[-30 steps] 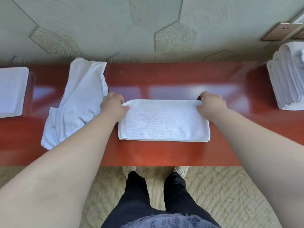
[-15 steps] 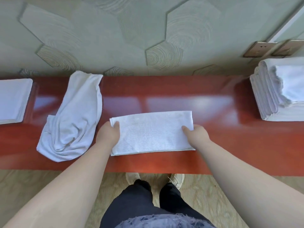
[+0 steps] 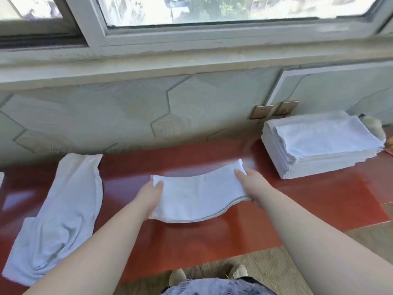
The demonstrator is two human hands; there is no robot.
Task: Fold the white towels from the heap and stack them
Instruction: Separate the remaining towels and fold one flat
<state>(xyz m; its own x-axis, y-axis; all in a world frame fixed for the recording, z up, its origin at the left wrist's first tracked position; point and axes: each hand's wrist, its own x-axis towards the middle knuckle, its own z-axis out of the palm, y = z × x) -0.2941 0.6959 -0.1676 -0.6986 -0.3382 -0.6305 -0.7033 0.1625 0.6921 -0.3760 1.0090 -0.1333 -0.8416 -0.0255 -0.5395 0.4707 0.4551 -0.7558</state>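
A folded white towel (image 3: 197, 194) hangs a little above the red table (image 3: 319, 201), sagging in the middle. My left hand (image 3: 150, 195) grips its left end, thumb on top. My right hand (image 3: 252, 186) grips its right end, which is raised higher. A tall stack of folded white towels (image 3: 319, 147) stands at the right against the wall. An unfolded white towel (image 3: 61, 213) lies crumpled on the table at the left.
A patterned green wall and a window sill run behind the table. Two wall sockets (image 3: 274, 108) sit just left of the stack. A yellowish object (image 3: 376, 128) peeks out behind the stack. The table's front edge is near my feet (image 3: 178, 275).
Both hands have lifted the folded towel off the table and carried it toward the right. The view has tilted up, showing the window and more of the stack.
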